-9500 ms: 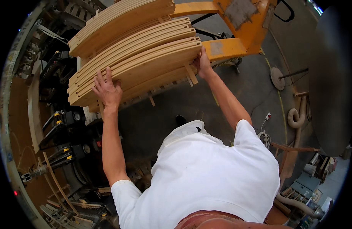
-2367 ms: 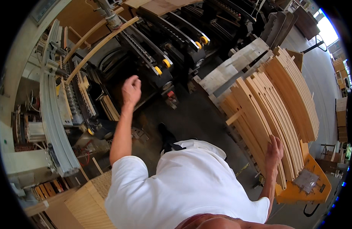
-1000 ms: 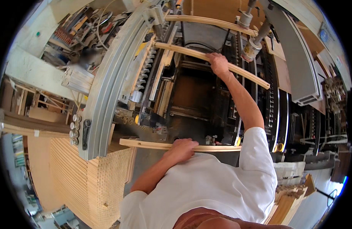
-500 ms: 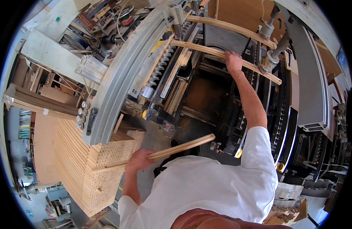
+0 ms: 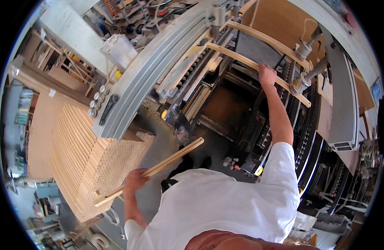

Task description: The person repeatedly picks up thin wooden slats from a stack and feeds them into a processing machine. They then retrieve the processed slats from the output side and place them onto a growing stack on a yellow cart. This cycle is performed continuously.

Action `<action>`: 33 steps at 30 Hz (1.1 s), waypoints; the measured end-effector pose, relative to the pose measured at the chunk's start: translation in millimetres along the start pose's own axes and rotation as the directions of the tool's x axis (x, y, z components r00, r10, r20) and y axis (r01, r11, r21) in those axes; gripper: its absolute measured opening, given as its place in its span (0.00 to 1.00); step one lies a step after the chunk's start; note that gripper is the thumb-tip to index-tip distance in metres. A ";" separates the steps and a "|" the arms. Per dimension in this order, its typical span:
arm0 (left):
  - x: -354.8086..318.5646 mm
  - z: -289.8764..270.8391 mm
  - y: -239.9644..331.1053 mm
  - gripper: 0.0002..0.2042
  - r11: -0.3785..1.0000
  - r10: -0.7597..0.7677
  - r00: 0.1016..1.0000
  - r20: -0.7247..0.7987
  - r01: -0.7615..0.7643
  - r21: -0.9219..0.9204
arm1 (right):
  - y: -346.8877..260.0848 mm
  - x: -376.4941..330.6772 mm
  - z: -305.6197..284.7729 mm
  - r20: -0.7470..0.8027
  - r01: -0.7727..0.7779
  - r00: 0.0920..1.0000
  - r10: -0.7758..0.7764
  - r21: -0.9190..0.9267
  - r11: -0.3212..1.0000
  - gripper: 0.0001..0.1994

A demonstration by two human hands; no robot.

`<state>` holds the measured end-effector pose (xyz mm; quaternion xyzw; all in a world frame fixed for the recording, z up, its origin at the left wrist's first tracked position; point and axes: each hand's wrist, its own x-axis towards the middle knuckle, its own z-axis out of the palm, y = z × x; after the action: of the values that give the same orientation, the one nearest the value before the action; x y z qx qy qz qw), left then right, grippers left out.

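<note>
My left hand (image 5: 135,180) is closed round a long pale wooden strip (image 5: 175,156), held slanting beside my body. Its lower end overlaps the front of a large stack of wooden strips (image 5: 71,154) at the left. My right arm is stretched forward, and my right hand (image 5: 267,75) is closed over another wooden strip (image 5: 235,56) that lies across the machine. The fingers wrap over its far side and are partly hidden. Beyond it, a second wooden strip (image 5: 267,38) spans the machine. A metal press cylinder (image 5: 300,83) stands over the nearer strip's right end.
A thick aluminium beam (image 5: 158,68) crosses the left of the machine, with a black-handled tool (image 5: 109,109) lying on its end. Dark rails (image 5: 302,137) run along the right. A grey metal profile (image 5: 346,100) rises beyond them. Cables (image 5: 112,217) lie on the floor by the stack.
My left hand has moved down and left with its wooden strip, whose upper end has swung left. My right hand still grips the strip on the machine. The whole view has shifted.
</note>
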<state>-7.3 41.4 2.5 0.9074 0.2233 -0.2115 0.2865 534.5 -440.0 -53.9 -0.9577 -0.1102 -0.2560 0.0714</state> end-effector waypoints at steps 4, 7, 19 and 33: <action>-42.9 -18.5 -25.1 0.19 0.991 -0.065 0.997 -0.033 0.061 -0.120 | 1.5 8.2 -0.2 0.119 -0.048 0.992 0.050 -0.023 0.999 0.14; -85.0 -40.0 -37.1 0.19 0.945 -0.189 0.981 -0.041 0.170 -0.279 | -9.6 12.1 -8.1 0.156 -0.114 0.979 0.129 -0.101 0.988 0.21; -247.7 -124.6 -250.1 0.18 0.644 -0.404 0.827 -0.391 -0.047 -0.764 | -207.5 -89.5 -68.0 -0.032 -0.037 0.994 0.100 0.786 0.618 0.14; -160.8 -279.6 -603.4 0.29 0.673 -0.718 0.232 -0.657 0.472 -0.569 | -440.3 -449.3 -95.2 0.503 -0.220 0.825 -0.259 0.707 0.672 0.10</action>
<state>-383.7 611.7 36.7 0.6838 0.6874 0.1959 0.1467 0.7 -111.7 -164.2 -0.8742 -0.2308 0.1055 0.4140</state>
